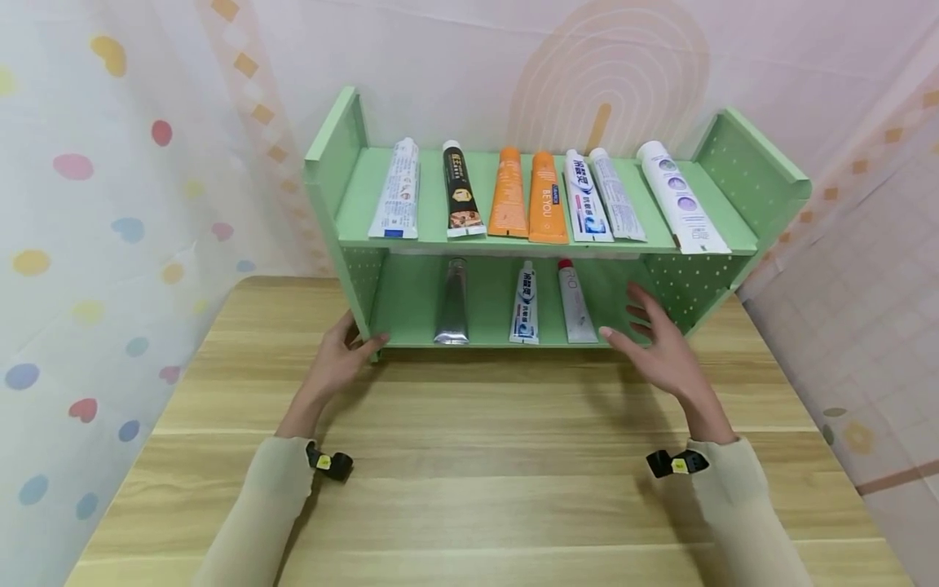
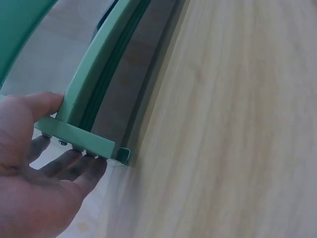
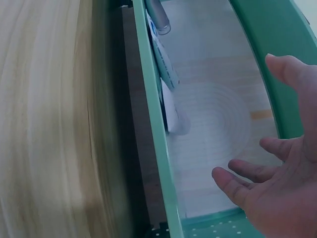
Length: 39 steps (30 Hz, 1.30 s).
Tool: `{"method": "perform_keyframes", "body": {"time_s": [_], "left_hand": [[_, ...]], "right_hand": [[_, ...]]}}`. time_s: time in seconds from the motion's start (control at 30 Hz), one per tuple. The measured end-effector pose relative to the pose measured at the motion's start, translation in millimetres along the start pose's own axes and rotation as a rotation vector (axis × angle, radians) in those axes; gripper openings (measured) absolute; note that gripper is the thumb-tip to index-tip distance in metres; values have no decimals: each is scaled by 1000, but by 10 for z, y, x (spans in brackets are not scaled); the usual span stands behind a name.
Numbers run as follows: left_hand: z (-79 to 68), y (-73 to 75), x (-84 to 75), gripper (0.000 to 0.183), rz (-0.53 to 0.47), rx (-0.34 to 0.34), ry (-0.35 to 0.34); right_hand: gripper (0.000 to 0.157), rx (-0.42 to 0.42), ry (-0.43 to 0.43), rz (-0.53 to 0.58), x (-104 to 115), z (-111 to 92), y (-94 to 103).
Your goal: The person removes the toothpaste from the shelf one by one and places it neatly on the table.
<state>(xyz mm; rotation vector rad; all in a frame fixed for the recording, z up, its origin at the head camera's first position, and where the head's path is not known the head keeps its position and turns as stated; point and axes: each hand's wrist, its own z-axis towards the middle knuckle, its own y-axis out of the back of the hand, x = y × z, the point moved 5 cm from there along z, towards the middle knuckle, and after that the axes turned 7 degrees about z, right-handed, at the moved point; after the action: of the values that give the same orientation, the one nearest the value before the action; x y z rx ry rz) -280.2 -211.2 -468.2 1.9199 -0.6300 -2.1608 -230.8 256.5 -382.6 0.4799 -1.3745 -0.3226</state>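
Observation:
A green two-tier shelf rack (image 1: 469,244) stands at the back of the table. My left hand (image 1: 339,359) grips its lower left corner, thumb at the front edge and fingers round the outer side panel, as the left wrist view (image 2: 84,131) also shows. Spread and holding nothing, my right hand (image 1: 660,346) is in front of the lower tier's right end. Nearest to it lies a white toothpaste tube with a red cap (image 1: 576,302). Left of that are a white-and-blue tube (image 1: 525,302) and a silver tube (image 1: 452,302).
On the upper tier lie several more tubes: a white one (image 1: 398,187), a black one (image 1: 462,187), orange ones (image 1: 546,196), blue-and-white ones (image 1: 587,196) and a large white one (image 1: 682,196). The wooden table (image 1: 499,473) extends in front; patterned curtains (image 1: 147,179) hang around it.

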Motion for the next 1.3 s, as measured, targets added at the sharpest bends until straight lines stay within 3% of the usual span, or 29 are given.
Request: {"method": "perform_keyframes", "body": {"time_s": [0.2,0.73,1.3], "left_hand": [[10,-4,-6,80,-22,12,5],[0,10,13,80,-33,8,6],[11,-14,23,82,-53,11,23]], "right_hand": [[91,4,-14,-6,15,113,-56],[95,63,-162,93,-69,448,-80],[83,144,-232,26,-144,737,-174]]}}
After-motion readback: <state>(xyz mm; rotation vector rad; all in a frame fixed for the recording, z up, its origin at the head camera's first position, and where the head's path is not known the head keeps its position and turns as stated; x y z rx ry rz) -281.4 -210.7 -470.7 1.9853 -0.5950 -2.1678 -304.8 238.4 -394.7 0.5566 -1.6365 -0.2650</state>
